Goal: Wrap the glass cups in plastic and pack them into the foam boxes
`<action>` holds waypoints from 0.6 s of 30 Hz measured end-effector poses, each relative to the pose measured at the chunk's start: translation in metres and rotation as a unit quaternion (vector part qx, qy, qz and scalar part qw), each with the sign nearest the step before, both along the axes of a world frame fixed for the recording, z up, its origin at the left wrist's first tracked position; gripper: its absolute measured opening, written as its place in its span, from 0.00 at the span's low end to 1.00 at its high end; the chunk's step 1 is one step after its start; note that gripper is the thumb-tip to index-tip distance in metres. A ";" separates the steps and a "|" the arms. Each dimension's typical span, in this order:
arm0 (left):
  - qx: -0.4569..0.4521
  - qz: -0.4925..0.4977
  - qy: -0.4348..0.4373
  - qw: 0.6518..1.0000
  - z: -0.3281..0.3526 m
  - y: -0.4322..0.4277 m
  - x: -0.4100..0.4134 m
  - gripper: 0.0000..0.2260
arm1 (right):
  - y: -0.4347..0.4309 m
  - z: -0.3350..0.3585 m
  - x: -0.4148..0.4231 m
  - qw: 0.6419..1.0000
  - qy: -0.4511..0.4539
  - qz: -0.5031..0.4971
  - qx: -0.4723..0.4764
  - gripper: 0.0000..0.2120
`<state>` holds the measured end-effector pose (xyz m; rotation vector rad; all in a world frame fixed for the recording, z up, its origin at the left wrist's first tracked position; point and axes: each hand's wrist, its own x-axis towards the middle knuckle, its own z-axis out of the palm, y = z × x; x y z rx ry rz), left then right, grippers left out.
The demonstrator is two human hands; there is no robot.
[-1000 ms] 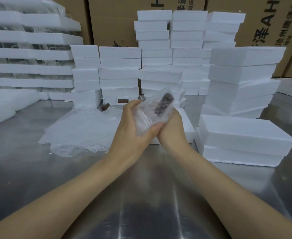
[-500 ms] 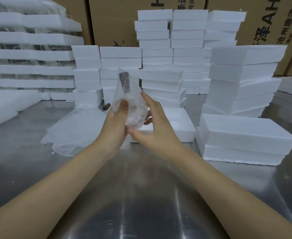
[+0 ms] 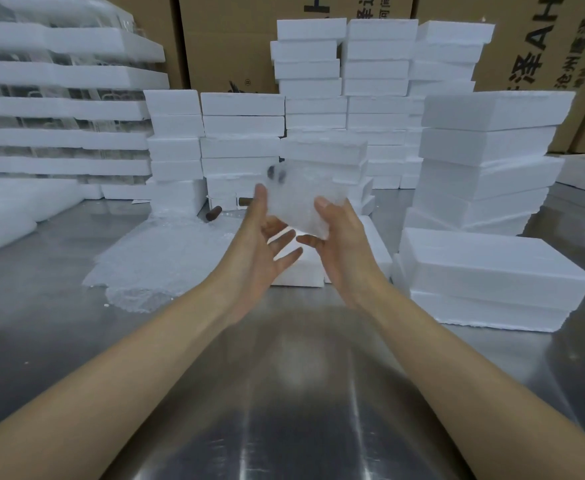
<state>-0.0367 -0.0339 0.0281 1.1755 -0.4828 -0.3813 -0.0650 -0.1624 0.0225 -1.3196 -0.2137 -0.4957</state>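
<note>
A glass cup wrapped in bubble plastic (image 3: 305, 199) is held above the table, blurred, with a dark patch at its upper left end. My right hand (image 3: 343, 244) grips it, thumb on the near side and fingers curled beneath. My left hand (image 3: 260, 251) is beside it with fingers spread straight and only the thumb touching the wrap. A low white foam box (image 3: 377, 251) lies on the table under and behind my hands. A pile of bubble plastic sheets (image 3: 159, 258) lies to the left.
Foam boxes stand in stacks at the near right (image 3: 492, 271) and across the back (image 3: 346, 81). Foam trays with glassware (image 3: 59, 109) are stacked at the left. Two brown cylinders (image 3: 214, 213) lie behind the plastic. Cardboard cartons (image 3: 228, 39) form the back wall. The table is steel (image 3: 284, 393).
The wrapped cup has turned from upright in my left hand to lying tilted in my right hand. My left fingers have let go and spread open.
</note>
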 end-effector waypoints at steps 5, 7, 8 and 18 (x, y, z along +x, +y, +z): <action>0.005 -0.001 -0.019 1.000 -0.006 -0.003 -0.003 0.36 | 0.003 0.000 -0.003 0.978 0.023 0.164 0.125 0.11; -0.003 0.011 -0.026 1.000 -0.005 -0.001 -0.003 0.34 | 0.002 -0.001 -0.003 0.960 0.050 0.202 0.189 0.15; 0.002 0.011 -0.037 0.999 -0.006 -0.001 -0.003 0.32 | 0.000 0.000 -0.003 0.952 0.058 0.214 0.212 0.19; 0.097 0.041 -0.219 0.970 -0.011 -0.002 -0.007 0.23 | -0.001 0.003 0.001 0.963 0.057 0.159 0.209 0.18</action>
